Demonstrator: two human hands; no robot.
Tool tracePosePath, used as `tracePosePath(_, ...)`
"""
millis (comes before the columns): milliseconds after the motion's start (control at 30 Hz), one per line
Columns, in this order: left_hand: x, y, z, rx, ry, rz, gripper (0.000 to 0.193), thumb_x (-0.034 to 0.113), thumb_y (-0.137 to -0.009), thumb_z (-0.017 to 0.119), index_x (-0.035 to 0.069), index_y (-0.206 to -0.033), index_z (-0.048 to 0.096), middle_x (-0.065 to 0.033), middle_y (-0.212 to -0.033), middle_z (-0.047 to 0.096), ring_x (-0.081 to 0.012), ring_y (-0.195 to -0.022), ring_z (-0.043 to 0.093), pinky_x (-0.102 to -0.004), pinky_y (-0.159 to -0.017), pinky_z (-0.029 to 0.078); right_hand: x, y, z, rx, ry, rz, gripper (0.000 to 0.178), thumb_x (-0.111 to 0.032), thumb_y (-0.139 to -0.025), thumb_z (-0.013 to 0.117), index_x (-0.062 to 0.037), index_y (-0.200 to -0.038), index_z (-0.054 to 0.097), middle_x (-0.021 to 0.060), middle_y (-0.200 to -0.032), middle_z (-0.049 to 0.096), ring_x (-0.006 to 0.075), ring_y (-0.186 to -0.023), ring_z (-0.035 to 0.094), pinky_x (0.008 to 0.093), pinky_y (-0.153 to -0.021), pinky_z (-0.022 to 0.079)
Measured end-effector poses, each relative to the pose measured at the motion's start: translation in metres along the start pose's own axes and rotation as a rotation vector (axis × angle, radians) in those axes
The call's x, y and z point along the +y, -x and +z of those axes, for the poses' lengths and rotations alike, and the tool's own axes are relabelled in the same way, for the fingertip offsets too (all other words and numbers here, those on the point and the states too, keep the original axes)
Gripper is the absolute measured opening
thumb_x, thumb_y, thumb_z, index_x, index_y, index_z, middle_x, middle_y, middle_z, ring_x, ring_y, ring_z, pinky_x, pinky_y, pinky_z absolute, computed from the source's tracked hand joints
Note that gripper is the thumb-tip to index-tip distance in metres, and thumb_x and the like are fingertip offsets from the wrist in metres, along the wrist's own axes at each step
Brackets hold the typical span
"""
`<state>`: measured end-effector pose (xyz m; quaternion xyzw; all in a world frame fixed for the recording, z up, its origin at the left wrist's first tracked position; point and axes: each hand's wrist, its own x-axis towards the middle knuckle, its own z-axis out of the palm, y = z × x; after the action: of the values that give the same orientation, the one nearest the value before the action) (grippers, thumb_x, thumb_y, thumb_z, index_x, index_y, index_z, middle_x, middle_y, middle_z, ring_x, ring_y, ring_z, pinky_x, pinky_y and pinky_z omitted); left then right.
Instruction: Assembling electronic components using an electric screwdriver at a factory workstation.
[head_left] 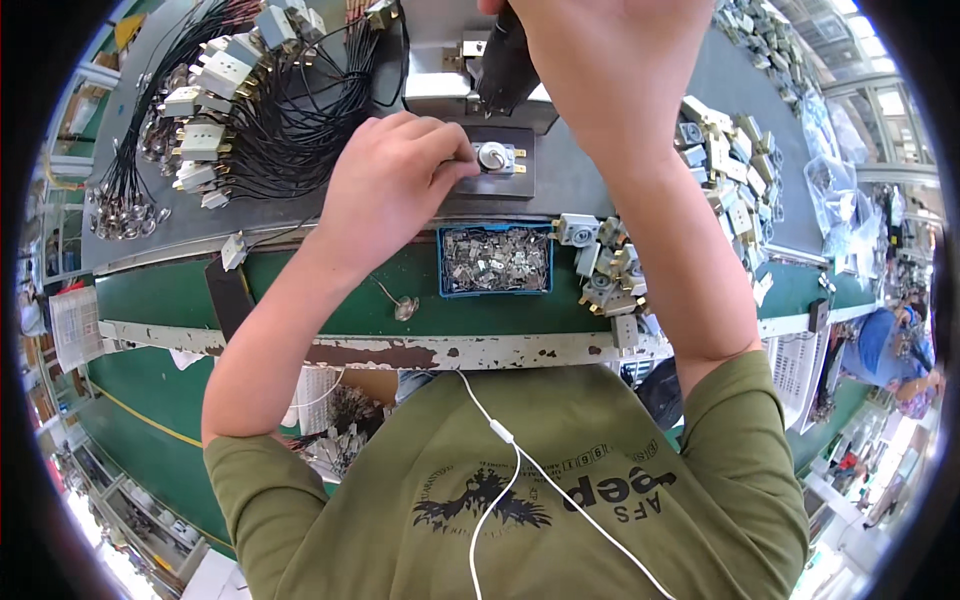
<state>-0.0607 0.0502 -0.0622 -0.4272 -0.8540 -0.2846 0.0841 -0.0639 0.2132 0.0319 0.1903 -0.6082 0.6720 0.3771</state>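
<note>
My left hand (400,165) has its thumb and fingers pinched together at the left side of a small electrical component (494,157) with a round silver top and brass tabs. That component rests on a dark metal plate (515,183). Whatever lies between the left fingertips is hidden. At the top edge, my right hand (600,40) is closed around a black cylindrical tool (506,65), pointed down just beyond the component. Most of the right fingers are out of view. Behind the plate sits a metal block fixture (437,90).
A blue tray (440,262) of small metal pieces stands at the bench's front. Wired units with black cables (290,150) are heaped at left. Loose boxy units (735,170) pile up at right, some near my right forearm. A chipped white rail (540,350) runs along the near edge.
</note>
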Motion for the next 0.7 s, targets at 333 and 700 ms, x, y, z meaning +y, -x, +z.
tracePosePath(333,-0.006,0.01,0.014,0.042,0.064,0.042,0.013,0.01,-0.081,0.079,0.008,-0.09,0.07,-0.0057,-0.107,0.073,-0.0283,-0.102,0.067,-0.0408,-0.085,0.052,-0.016,0.021,0.001,0.042,-0.04,0.087,0.079,0.006,-0.088,0.075,0.0021,-0.148,0.025,0.0094,-0.103,0.064,0.0139,-0.088,0.068,0.0274,-0.075,0.058)
tracePosePath(700,-0.01,0.004,0.009,-0.036,0.187,0.055,0.014,0.003,-0.08,0.077,0.005,-0.091,0.069,-0.0071,-0.103,0.07,-0.0312,-0.099,0.065,-0.0415,-0.086,0.053,-0.012,0.023,-0.008,-0.041,-0.004,0.153,0.083,0.002,-0.086,0.077,0.0008,-0.15,0.025,0.0121,-0.117,0.059,0.0169,-0.1,0.067,0.0307,-0.083,0.056)
